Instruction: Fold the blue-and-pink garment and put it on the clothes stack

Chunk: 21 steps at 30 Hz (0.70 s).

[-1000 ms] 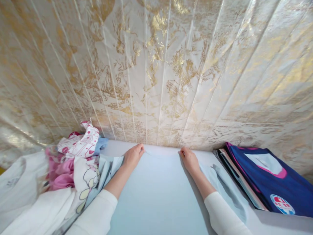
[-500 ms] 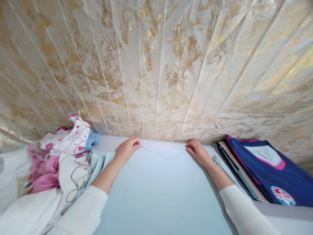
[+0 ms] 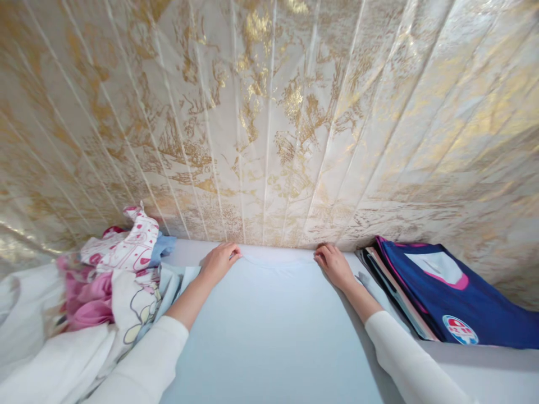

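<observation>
A pale blue T-shirt (image 3: 273,314) lies spread flat on the table in front of me, its collar toward the gold-patterned wall. My left hand (image 3: 218,261) pinches the shirt's shoulder just left of the collar. On the other side of the collar, my right hand (image 3: 333,264) grips the right shoulder the same way. Both hands rest at the far edge of the table, close to the wall. Both arms wear white sleeves.
A loose heap of clothes (image 3: 113,280), pink, white and light blue, lies at the left. A stack of folded garments topped by a navy shirt (image 3: 442,292) sits at the right. A shiny cream and gold wall covering (image 3: 269,123) rises directly behind the table.
The view has shifted slightly. Both hands stay at the shirt's shoulders near the wall, with the right hand a little closer in than half a second ago.
</observation>
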{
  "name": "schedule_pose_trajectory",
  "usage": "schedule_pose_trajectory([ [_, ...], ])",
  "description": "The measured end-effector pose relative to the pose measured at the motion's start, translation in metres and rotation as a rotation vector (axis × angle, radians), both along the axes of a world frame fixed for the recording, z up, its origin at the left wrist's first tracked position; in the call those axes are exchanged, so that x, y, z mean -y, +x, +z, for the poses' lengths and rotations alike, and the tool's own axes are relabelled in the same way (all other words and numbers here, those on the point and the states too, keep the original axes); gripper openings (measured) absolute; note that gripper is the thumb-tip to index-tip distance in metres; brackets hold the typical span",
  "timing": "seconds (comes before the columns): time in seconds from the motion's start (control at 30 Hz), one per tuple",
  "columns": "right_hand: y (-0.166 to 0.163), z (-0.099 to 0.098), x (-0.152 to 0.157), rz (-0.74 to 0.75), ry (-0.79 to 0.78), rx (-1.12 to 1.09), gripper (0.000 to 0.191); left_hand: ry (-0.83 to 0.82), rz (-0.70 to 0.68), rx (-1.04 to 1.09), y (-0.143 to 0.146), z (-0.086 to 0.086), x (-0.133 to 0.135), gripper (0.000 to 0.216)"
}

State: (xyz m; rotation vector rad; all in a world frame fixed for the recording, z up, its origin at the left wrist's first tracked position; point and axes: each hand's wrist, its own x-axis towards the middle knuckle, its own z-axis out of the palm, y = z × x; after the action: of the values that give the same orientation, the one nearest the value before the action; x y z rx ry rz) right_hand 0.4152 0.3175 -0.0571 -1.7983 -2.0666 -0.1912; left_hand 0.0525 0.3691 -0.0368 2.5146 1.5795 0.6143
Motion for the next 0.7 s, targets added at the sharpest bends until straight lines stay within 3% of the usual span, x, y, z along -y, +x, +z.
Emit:
schedule_pose_trajectory([
  [0.13, -0.013, 0.01, 0.016, -0.062, 0.008, 0.014, 0.029, 0.068, 0.024, -0.042, 0.015, 0.01, 0.031, 0.025],
  [0.23, -0.035, 0.005, 0.056, -0.066, 0.01, 0.011, 0.035, 0.107, -0.03, -0.043, 0.015, 0.011, 0.078, 0.041],
  [0.4, -0.074, -0.018, 0.145, 0.052, -0.064, 0.051, 0.044, 0.187, -0.103, -0.08, -0.03, -0.011, 0.145, 0.044],
  [0.5, -0.068, -0.021, 0.167, -0.039, -0.128, 0.072, 0.055, 0.187, -0.095, -0.182, -0.059, -0.026, 0.154, 0.048],
  [0.7, -0.019, -0.017, 0.153, -0.297, -0.204, 0.125, 0.058, 0.218, -0.041, -0.27, -0.07, -0.035, 0.141, 0.055],
])
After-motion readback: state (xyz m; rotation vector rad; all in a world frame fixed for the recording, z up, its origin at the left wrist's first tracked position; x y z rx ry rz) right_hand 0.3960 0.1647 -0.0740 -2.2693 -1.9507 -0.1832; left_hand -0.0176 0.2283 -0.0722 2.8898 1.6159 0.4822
